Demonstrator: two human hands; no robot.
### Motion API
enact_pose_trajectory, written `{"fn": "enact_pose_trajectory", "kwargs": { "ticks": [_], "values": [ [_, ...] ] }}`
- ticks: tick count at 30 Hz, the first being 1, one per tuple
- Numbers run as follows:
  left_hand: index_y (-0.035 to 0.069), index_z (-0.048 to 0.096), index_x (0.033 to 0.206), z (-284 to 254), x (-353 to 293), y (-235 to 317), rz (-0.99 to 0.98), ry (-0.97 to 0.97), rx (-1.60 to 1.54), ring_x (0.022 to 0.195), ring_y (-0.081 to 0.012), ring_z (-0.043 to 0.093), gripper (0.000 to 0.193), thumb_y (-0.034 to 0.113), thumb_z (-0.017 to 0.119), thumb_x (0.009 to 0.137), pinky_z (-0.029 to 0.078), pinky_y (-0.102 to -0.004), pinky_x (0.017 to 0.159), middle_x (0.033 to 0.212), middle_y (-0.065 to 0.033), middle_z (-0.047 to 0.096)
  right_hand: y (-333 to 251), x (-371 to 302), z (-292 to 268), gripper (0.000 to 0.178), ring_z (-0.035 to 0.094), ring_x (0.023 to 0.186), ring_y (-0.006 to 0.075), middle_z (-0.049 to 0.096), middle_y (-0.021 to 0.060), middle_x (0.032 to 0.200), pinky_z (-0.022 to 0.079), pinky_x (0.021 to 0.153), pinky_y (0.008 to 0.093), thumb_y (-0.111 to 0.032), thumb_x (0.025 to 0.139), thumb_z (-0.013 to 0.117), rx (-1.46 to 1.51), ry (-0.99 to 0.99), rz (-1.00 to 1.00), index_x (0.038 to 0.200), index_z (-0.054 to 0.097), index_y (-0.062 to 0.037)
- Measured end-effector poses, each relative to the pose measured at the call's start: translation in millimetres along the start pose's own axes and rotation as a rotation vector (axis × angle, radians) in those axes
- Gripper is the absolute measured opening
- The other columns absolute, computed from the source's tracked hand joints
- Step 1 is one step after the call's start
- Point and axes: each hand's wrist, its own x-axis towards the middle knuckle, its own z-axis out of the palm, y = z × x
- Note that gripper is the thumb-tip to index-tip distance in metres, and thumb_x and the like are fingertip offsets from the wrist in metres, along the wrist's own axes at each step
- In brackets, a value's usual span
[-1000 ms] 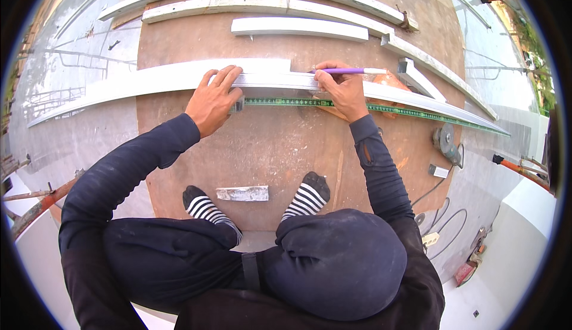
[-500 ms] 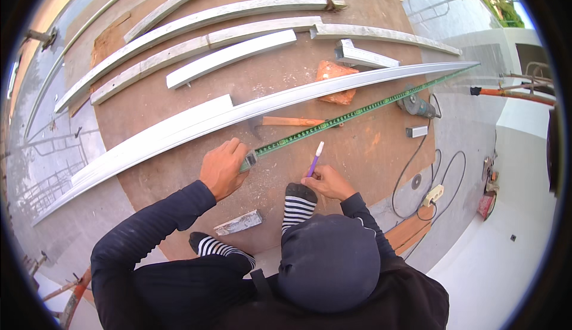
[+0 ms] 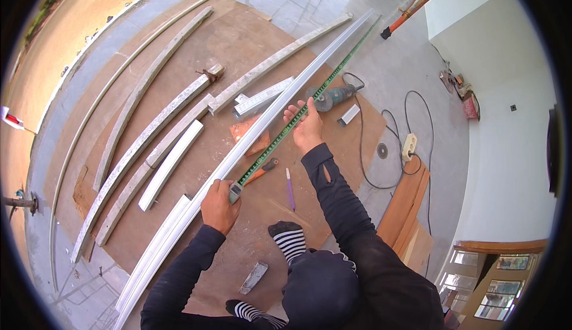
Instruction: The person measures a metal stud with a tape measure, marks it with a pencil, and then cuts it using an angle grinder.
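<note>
White, smooth and slender, the long profile strip [image 3: 244, 145] runs diagonally from your lower left to the far upper right, across the brown sheet [image 3: 322, 199] on the floor. Farther left on that sheet lie a weathered grey-white bar [image 3: 143, 146] and a short white profile [image 3: 171, 166]. Your left hand [image 3: 217, 208] is beside the strip, fingers curled round the small grey case [image 3: 235, 193] of the measuring tape. From it the green, dark-marked blade [image 3: 273, 145] stretches up and right alongside the strip. Just right of the case lies an orange tool handle [image 3: 262, 170], then a purple pen with a pale tip [image 3: 290, 190]. Your right hand [image 3: 308, 130] sits at the blade, palm up and fingers loosely spread; whether they touch it, you cannot tell from here. Beyond it rests a teal-bodied angle grinder [image 3: 335, 96]. The blade looks light, thin and springy, likely to twist or buckle, so the case is its firm hold, with light support along the edges. The strip seems slick and bendy over its length, best held at two separated places.
</note>
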Motion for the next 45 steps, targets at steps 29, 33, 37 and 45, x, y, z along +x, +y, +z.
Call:
{"fn": "enact_pose_trajectory", "kwargs": {
  "ticks": [29, 33, 37, 45],
  "values": [
    [0.004, 0.062, 0.107, 39, -139, 15, -0.294, -0.432, -0.22, 0.091, -0.0368, 0.064, 0.04, 0.027, 0.075, 0.077, 0.05, -0.0423, 0.078, 0.099, -0.0174, 0.064, 91, -235, -139, 0.02, 0.065, 0.065, 0.011, 0.069, 0.0084, 0.076, 0.05, 0.056, 0.0237, -0.007, 0.089, 0.066, -1.018, -0.703, 0.272, 0.104, 0.062, 0.0047],
    [0.007, 0.063, 0.116, 14, -126, 9, -0.407, -0.545, -0.442, 0.087, -0.0321, 0.066, 0.048, 0.034, 0.076, 0.079, 0.051, -0.0378, 0.078, 0.098, -0.0188, 0.068, 81, -223, -100, 0.017, 0.062, 0.062, 0.0087, 0.066, 0.0051, 0.07, 0.048, 0.054, 0.023, -0.01, 0.089, 0.066, -0.911, -0.843, 0.333, 0.1, 0.061, 0.0028],
    [0.009, 0.063, 0.12, -16, -124, -18, -0.375, -0.547, -0.351, 0.085, -0.0252, 0.064, 0.048, 0.034, 0.075, 0.081, 0.05, -0.0354, 0.077, 0.102, -0.0149, 0.067, 80, -207, -63, 0.016, 0.058, 0.06, 0.0069, 0.062, 0.003, 0.07, 0.046, 0.053, 0.0223, -0.01, 0.09, 0.065, -0.912, -0.903, 0.284, 0.1, 0.059, 0.0008],
    [0.008, 0.064, 0.122, -62, -139, -48, -0.752, -0.727, -0.752, 0.092, -0.0106, 0.058, 0.043, 0.034, 0.072, 0.089, 0.045, -0.0267, 0.084, 0.104, -0.0023, 0.065, 68, -155, 5, 0.016, 0.054, 0.062, 0.0056, 0.059, -0.0004, 0.071, 0.044, 0.057, 0.0207, -0.012, 0.091, 0.066, -0.807, -1.027, 0.256, 0.101, 0.059, -0.0013]
  ]
}}
